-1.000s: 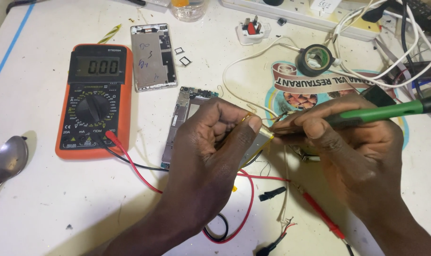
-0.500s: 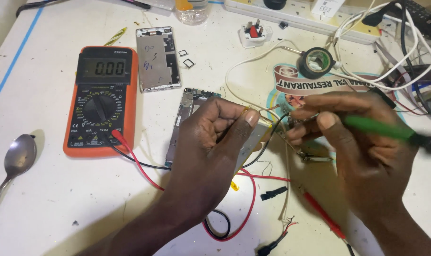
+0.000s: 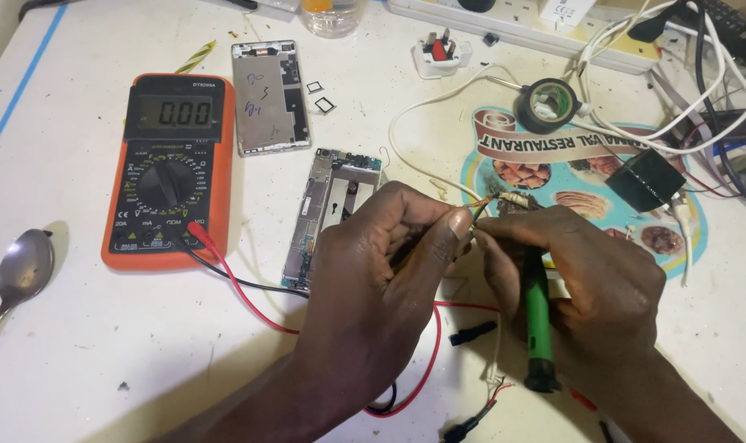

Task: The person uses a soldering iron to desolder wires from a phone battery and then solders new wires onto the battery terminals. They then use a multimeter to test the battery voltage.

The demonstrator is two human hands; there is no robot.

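My left hand (image 3: 381,271) pinches a thin wire (image 3: 477,210) between thumb and forefinger, over the lower end of an opened phone (image 3: 328,205). My right hand (image 3: 586,287) meets it fingertip to fingertip and grips a green-handled tool (image 3: 538,328), whose handle points down toward me. The tool's tip is hidden by my fingers. A small striped component (image 3: 514,199) sits just above the fingertips, on a printed round mat (image 3: 553,156).
An orange multimeter (image 3: 169,168) lies at left, its red lead (image 3: 250,291) and a black one running under my left hand. Around it are a phone back panel (image 3: 270,98), spoon (image 3: 20,275), tape roll (image 3: 549,104), plug (image 3: 441,51), black adapter (image 3: 645,179) and tangled cables (image 3: 701,90).
The green-handled tool has swung from pointing out to the right to pointing down toward me. Both hands stay together at the wire.
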